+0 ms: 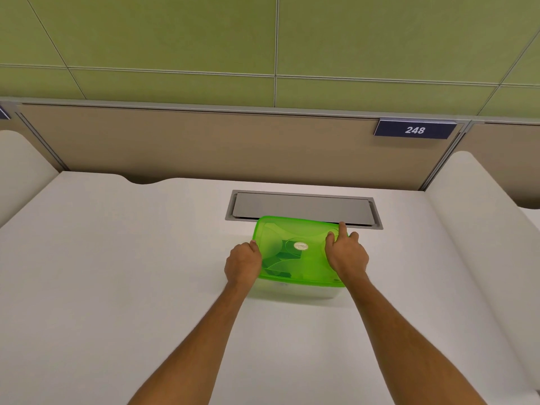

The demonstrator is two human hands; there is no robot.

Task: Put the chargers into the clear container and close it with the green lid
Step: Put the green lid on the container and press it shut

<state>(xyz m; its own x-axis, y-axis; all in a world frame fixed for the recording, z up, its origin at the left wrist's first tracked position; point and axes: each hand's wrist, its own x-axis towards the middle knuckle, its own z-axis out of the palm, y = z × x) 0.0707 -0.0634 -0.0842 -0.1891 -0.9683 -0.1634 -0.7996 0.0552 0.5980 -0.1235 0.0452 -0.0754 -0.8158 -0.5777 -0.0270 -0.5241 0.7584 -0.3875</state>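
The translucent green lid (295, 241) lies on top of the clear container (292, 292), whose front wall shows below the lid's near edge. Dark shapes of the chargers (277, 266) show dimly through the lid on the left side. My left hand (244, 264) curls over the lid's left edge and grips it. My right hand (346, 255) rests on the lid's right part, thumb on top and index finger stretched toward the far right corner.
The container stands on a white desk (117, 273), just in front of a grey cable hatch (304, 207) set into the desktop. A beige partition with a sign reading 248 (415, 130) closes the back. White side panels rise left and right.
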